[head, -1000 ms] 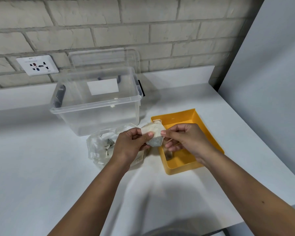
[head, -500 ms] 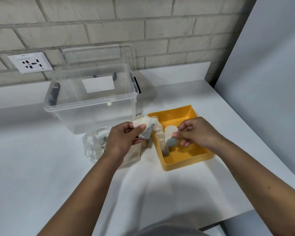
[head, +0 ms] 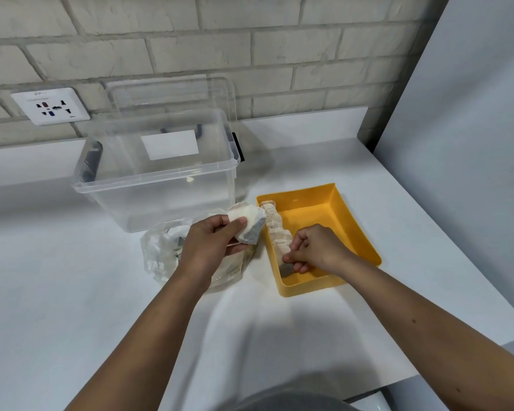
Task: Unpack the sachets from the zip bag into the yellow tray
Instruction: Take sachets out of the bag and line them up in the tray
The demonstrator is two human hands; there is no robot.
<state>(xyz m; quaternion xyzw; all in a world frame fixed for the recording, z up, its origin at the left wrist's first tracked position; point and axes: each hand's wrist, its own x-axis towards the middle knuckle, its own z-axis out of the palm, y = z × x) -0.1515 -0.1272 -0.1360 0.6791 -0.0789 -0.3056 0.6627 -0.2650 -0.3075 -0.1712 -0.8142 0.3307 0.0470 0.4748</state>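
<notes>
Sachets [head: 275, 229] stood in a row along the left wall of the yellow tray [head: 324, 210], more remaining in the zip bag [head: 161, 253] just left of it on the white table [head: 72, 292]. Right hand [head: 315, 249] was down inside the tray, fingertips pinched on one sachet [head: 286, 269] at the row's near end. Left hand [head: 211, 247] gripped a small bunch of sachets [head: 248, 222] above the bag. Judgement: seat the sachet upright against its neighbour before releasing, so the row stays packed and does not topple.
</notes>
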